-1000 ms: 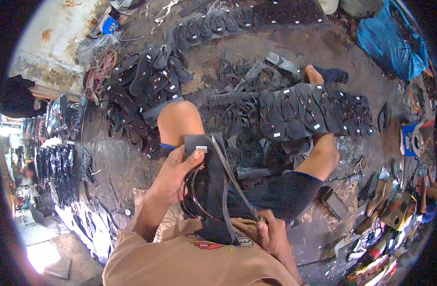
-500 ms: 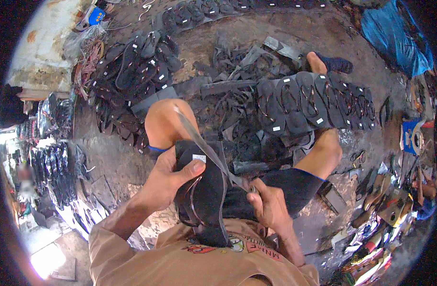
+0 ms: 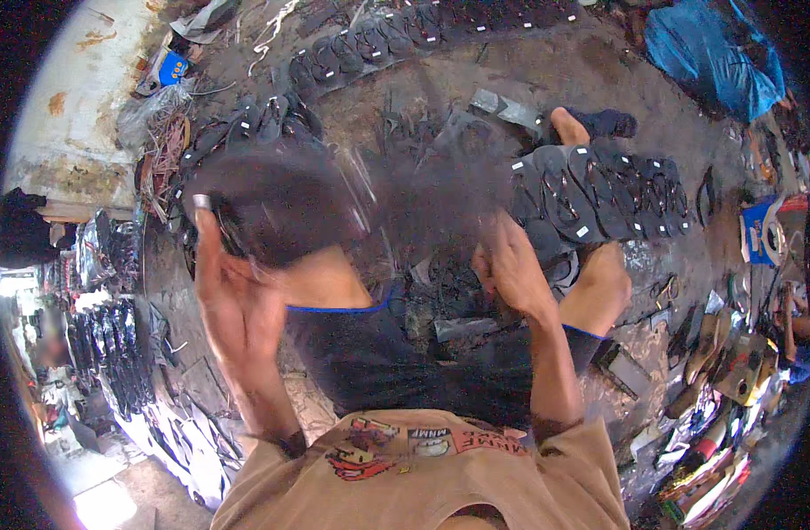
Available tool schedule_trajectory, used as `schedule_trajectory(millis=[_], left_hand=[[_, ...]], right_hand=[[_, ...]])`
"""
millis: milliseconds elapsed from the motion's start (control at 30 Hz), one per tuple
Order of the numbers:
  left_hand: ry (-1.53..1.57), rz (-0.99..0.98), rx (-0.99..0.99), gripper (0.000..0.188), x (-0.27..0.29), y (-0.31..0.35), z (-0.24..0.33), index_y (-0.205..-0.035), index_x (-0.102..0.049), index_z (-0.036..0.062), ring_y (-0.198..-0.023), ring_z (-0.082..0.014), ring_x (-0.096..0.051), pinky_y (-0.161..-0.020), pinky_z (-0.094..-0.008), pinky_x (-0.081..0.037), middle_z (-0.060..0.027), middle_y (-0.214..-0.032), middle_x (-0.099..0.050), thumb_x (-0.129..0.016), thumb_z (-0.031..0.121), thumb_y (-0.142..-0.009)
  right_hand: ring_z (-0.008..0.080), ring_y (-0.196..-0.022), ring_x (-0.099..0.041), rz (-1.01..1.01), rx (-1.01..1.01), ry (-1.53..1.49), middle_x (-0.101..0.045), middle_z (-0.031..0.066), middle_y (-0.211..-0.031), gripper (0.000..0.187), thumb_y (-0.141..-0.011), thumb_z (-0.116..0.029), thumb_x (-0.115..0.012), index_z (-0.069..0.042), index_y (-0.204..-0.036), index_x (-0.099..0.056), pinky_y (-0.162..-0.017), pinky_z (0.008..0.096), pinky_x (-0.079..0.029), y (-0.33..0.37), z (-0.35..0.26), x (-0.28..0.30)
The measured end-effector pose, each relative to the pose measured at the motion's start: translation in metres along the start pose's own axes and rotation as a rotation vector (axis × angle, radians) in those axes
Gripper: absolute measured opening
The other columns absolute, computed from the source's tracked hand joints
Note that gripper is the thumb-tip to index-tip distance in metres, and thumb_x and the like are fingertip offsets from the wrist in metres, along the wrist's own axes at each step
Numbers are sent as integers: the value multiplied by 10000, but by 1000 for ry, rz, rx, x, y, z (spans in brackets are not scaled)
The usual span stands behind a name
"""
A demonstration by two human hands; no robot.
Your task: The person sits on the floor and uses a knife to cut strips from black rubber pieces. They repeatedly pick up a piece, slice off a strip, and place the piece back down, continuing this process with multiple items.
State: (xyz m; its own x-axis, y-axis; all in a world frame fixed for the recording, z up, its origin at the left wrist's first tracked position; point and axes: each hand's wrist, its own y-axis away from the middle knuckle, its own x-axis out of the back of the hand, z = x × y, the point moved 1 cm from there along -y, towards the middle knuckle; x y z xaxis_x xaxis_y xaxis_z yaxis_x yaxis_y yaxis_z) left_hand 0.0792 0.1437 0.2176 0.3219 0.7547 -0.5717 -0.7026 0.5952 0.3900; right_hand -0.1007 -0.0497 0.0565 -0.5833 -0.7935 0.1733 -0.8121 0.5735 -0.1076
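A dark flip-flop [image 3: 285, 208] with a thong strap is held up crosswise in front of my knees, badly smeared by motion. My left hand [image 3: 237, 287] grips its left end, the thumb on a small pale label [image 3: 201, 202]. My right hand [image 3: 517, 269] is at the right end of the dark blur, its fingers curled closed. What those fingers hold is lost in the smear. Several dark flip-flops [image 3: 584, 199] stand in an overlapping row just beyond my right hand, with pale labels on them.
Past my left hand lies a heap of dark flip-flops [image 3: 277, 119]. Another row of flip-flops [image 3: 405, 35] runs along the far floor. Dark offcuts [image 3: 467, 329] lie between my legs. A blue plastic sheet [image 3: 718, 53] is at the far right, and mixed scraps [image 3: 714, 450] litter the near right.
The flip-flop has moved up and away from my chest and swung from lengthwise to crosswise. Both hands have moved forward with it. The thin dark strip along its edge no longer shows.
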Motion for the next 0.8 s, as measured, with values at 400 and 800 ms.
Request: schedule_trajectory(millis=[400, 800], left_hand=[[137, -73, 148, 188, -32, 14, -105, -1122, -666, 108, -1022, -175, -720, -862, -351, -647, -23, -1060, -735, -745, 192, -975], [-106, -113, 233, 394, 19, 38, -133, -1300, -595, 109, -1073, -213, -708, -915, -460, -621, -63, -1217, -701, -737, 45, -938]], right_hand=[[298, -590, -573, 262, -345, 95, -519, 172, -683, 272, -1039, -295, -511, -46, -1078, -611, -575, 414, -453, 199, -75, -34], [469, -761, -651, 147, -335, 371, -619, 232, -755, 243, -1033, -309, -542, -72, -984, -571, -656, 510, -487, 145, -74, -3]])
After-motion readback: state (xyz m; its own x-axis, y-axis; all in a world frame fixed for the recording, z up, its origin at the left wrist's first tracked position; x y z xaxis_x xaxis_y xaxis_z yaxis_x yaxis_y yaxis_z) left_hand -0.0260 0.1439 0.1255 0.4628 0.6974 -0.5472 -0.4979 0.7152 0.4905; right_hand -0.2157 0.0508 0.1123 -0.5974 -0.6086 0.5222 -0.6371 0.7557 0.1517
